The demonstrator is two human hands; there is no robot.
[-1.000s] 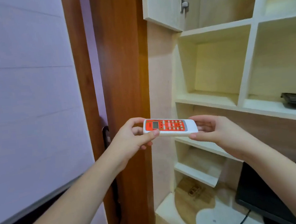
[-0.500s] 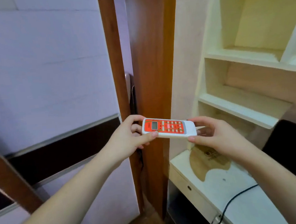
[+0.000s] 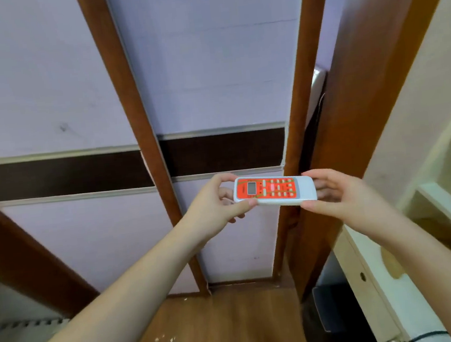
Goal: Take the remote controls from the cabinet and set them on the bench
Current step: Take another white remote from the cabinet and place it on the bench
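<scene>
A white remote control (image 3: 274, 191) with an orange button face and a small grey screen is held level in front of me, in mid-air. My left hand (image 3: 213, 203) pinches its left end between thumb and fingers. My right hand (image 3: 337, 196) holds its right end, thumb below and fingers behind. The cream cabinet (image 3: 446, 182) with open shelves is at the right edge. No bench is in view.
Lilac sliding wardrobe doors (image 3: 204, 76) with brown wooden frames (image 3: 126, 97) and a dark band fill the view ahead. A white desk top (image 3: 389, 287) with a drawer lies at lower right, a black cable on it. Wooden floor (image 3: 220, 328) below.
My view has swung left and down, away from the cabinet shelves toward the wardrobe doors and floor. Both hands still hold the remote the same way.
</scene>
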